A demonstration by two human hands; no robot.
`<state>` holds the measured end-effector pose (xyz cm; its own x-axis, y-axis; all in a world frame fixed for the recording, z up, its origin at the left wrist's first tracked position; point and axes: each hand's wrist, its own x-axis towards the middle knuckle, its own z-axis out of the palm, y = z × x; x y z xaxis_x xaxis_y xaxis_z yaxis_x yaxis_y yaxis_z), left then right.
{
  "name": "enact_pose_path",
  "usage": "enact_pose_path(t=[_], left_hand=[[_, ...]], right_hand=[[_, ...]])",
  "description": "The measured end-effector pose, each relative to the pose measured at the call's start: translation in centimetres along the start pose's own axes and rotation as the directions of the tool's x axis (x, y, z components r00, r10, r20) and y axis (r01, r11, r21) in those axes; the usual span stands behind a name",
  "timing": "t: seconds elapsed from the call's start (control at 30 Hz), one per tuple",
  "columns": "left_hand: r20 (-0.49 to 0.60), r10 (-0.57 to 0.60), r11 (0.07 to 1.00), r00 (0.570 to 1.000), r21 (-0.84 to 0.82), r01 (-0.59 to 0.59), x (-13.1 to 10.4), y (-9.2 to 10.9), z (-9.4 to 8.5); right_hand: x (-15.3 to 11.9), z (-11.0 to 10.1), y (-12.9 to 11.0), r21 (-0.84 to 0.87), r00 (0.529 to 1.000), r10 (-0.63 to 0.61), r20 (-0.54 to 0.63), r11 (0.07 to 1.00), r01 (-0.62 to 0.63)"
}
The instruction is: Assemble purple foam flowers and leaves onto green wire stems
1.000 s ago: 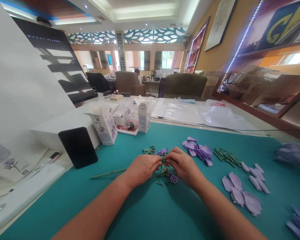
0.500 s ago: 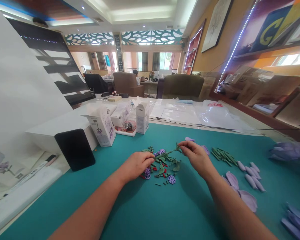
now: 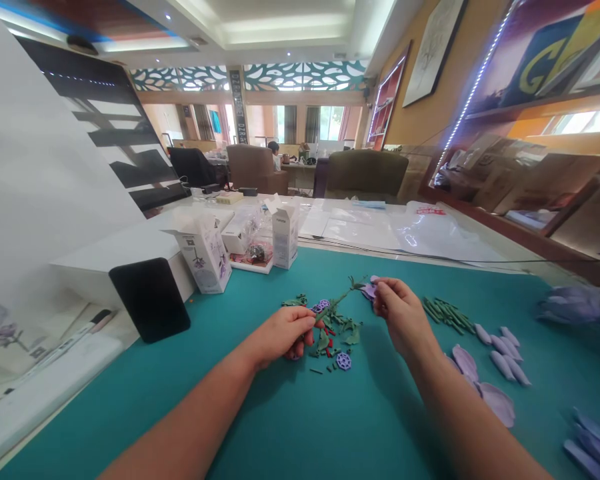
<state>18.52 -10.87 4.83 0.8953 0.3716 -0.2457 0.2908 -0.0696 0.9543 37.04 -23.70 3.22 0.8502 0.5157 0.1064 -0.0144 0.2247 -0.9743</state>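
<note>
Between thumb and fingers my left hand point(image 3: 287, 333) pinches the lower end of a thin green stem point(image 3: 337, 300), which slants up to the right and ends in small pointed leaves. My right hand point(image 3: 400, 310) is closed just right of the stem's tip, with its fingertips at a light purple petal piece point(image 3: 368, 291); whether the petal touches the stem is too small to tell. Beneath the stem lie green leaf parts point(image 3: 353, 333), small red pieces point(image 3: 329, 343) and purple wheel-shaped pieces point(image 3: 344, 361). My left hand covers part of this pile.
Green sticks point(image 3: 447, 313), purple bud-shaped pieces point(image 3: 503, 350) and large petals point(image 3: 497, 402) lie right on the green mat point(image 3: 290, 433). White boxes point(image 3: 207, 260) and a black tablet point(image 3: 150, 300) stand left. A person point(image 3: 274, 153) sits in the background.
My right hand has left the stem's tip and moved slightly right, and now closes at a purple petal piece. My left hand has shifted slightly right, its fingers curled more under the stem.
</note>
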Motion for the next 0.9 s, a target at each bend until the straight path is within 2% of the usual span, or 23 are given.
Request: enact_pose_path(t=[0.13, 0.27, 0.4, 0.53, 0.73, 0.9], left_hand=[[-0.029, -0.008, 0.998, 1.0, -0.057, 0.007, 0.0, 0.1, 0.3], [-0.017, 0.002, 0.997, 1.0, -0.078, -0.003, -0.2, 0.3, 0.9], [0.019, 0.012, 0.996, 1.0, -0.083, -0.01, -0.3, 0.2, 1.3], [0.046, 0.022, 0.996, 0.999, -0.083, -0.019, -0.3, 0.3, 1.5], [0.052, 0.005, 0.993, 0.999, -0.119, 0.001, -0.4, 0.3, 1.8], [0.087, 0.039, 0.989, 0.995, -0.147, -0.026, -0.4, 0.2, 1.7]], right_hand=[[-1.2, 1.6, 0.7, 0.003, 0.989, 0.11, 0.095, 0.994, -0.111], [-2.7, 3.0, 0.7, -0.037, 0.958, 0.179, 0.222, 0.984, -0.175], [-3.2, 3.1, 0.5, -0.061, 0.941, 0.165, 0.295, 0.986, -0.154], [-3.0, 2.8, 0.9, -0.038, 0.916, 0.185, 0.357, 0.982, -0.184], [-2.9, 2.9, 1.3, -0.009, 0.914, 0.169, 0.369, 0.984, -0.179], [-3.2, 3.1, 0.9, 0.008, 0.884, 0.175, 0.434, 0.98, -0.198]])
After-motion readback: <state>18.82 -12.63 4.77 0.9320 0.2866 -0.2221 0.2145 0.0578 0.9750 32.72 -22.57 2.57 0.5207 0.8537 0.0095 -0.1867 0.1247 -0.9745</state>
